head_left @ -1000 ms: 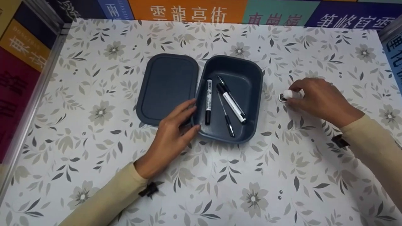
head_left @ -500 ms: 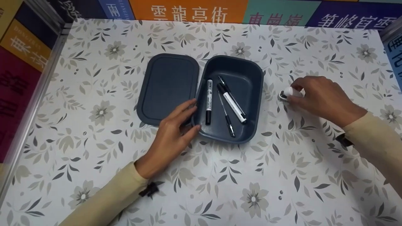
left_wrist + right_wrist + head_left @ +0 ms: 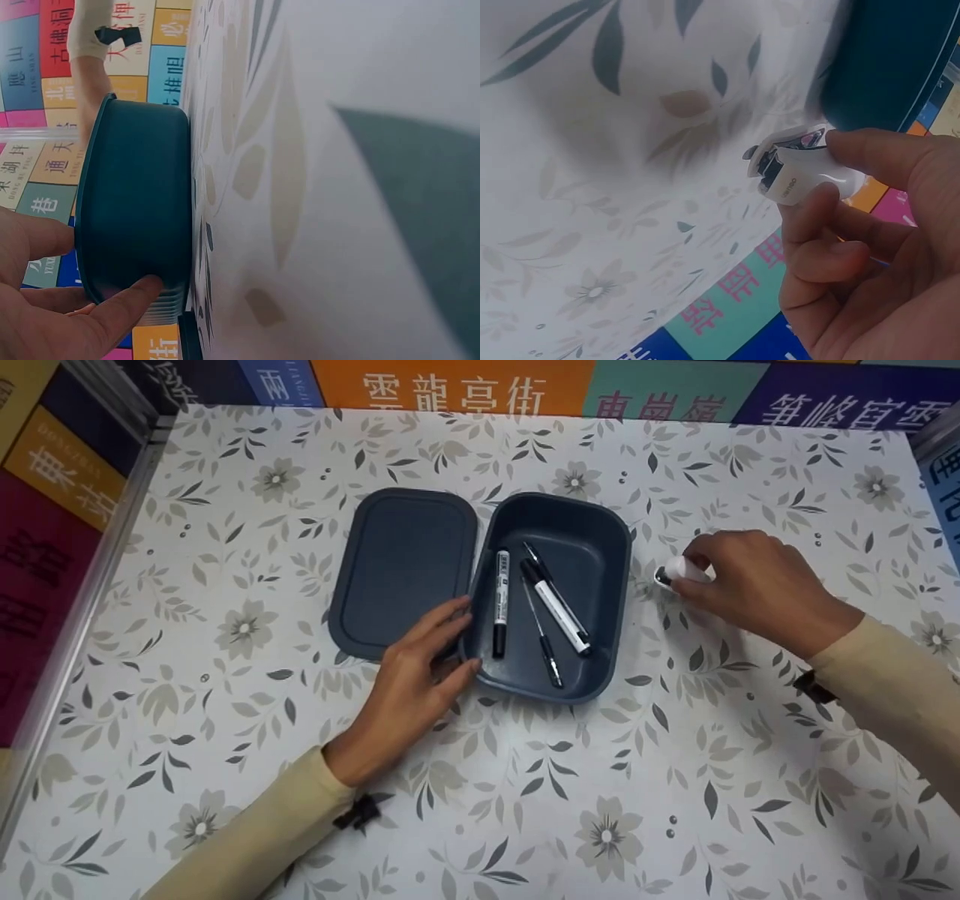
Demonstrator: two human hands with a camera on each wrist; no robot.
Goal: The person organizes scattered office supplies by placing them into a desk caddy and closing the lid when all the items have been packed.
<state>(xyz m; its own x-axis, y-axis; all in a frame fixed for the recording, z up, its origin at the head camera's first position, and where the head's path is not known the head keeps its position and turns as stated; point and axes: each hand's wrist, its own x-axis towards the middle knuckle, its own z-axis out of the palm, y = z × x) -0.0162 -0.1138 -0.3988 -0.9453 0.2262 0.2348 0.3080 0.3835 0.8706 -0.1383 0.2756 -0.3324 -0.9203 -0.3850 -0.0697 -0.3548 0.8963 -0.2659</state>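
My right hand (image 3: 765,585) pinches a small white stapler (image 3: 684,570) between thumb and fingers, just right of the dark blue box (image 3: 621,607). In the right wrist view the stapler (image 3: 791,169) shows its metal end pointing away from the palm. My left hand (image 3: 405,682) touches the box's near left corner with fingers extended; in the left wrist view its fingertips (image 3: 146,289) lie against the box wall (image 3: 139,195). Inside the box are a white marker with a black cap (image 3: 500,600), a second white marker (image 3: 556,607) and black-gripped pens (image 3: 550,660).
The box's matching lid (image 3: 409,574) lies flat to its left, close alongside. A white leaf-patterned cover (image 3: 300,825) spreads over the table. Colourful panels with large characters (image 3: 454,390) stand along the back and left edges.
My right hand has shifted slightly left and away from me, bringing the stapler a little closer to the box. The left hand, box and lid stay in place.
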